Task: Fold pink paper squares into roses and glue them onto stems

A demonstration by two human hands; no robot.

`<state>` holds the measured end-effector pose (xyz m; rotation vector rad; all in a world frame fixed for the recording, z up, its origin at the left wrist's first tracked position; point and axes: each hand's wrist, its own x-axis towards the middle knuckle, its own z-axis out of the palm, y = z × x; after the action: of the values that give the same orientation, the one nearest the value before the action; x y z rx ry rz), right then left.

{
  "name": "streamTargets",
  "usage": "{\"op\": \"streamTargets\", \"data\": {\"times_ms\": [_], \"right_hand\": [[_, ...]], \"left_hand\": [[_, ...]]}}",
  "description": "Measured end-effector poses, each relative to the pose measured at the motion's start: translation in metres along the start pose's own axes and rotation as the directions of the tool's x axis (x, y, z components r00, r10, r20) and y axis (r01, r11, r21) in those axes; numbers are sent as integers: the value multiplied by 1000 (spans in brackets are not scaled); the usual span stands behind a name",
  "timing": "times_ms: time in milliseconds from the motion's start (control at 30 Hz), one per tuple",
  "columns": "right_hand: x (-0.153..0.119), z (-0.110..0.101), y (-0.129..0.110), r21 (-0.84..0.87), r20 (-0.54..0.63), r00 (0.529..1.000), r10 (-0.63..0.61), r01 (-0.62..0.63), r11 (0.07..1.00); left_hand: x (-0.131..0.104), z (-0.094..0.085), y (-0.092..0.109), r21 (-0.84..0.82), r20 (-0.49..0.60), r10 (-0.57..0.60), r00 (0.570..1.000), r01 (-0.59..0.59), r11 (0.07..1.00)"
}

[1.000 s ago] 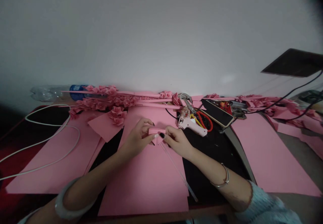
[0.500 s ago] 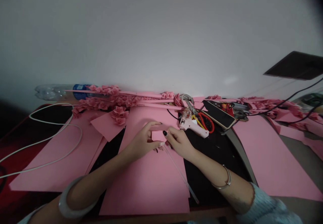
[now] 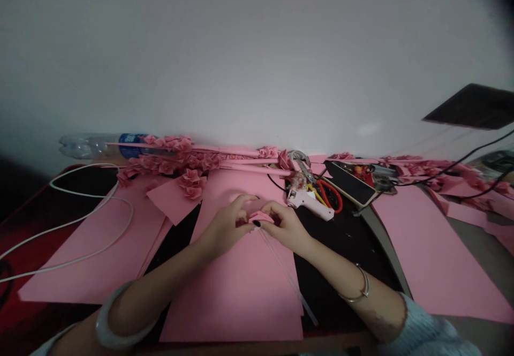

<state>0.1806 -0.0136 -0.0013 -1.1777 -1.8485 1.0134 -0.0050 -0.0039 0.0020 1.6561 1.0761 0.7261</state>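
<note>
A small folded piece of pink paper is pinched between my two hands. My left hand grips its left side, thumb below and index finger arched above. From the right, my right hand presses its dark-nailed thumb on the near edge of the paper. Both hands are above a large pink sheet. A thin clear stick slants from beneath the fingers down to the right; whether a finger touches it I cannot tell. Close to my right hand lies a pale pink glue gun.
Folded pink paper flowers and rolled stems run along the wall. Red-handled scissors and a phone lie behind the glue gun. More pink sheets flank both sides. A white cable loops at left, near a plastic bottle.
The pink paper was flat between my fingers and now appears bent or folded. My right thumb has moved down and left onto its near edge.
</note>
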Motion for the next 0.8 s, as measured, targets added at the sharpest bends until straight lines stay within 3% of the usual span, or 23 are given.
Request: {"op": "streamTargets", "data": {"times_ms": [133,300,533,800], "right_hand": [[-2,0,1,-72,-12,999,-36,35,997],[-3,1,7,5,-60,998,26,-26,1000],[-2,1,10,11,-50,998,42,-42,999],[-1,-2,4,-8,14,1000,6,-6,1000]], "left_hand": [[-1,3,3,20,31,33,999,-34,999],[2,3,-8,-63,-119,64,991,-72,995],[1,0,-13,-123,-247,95,964,-128,984],[0,0,-6,-95,-312,116,943,-152,984]]}}
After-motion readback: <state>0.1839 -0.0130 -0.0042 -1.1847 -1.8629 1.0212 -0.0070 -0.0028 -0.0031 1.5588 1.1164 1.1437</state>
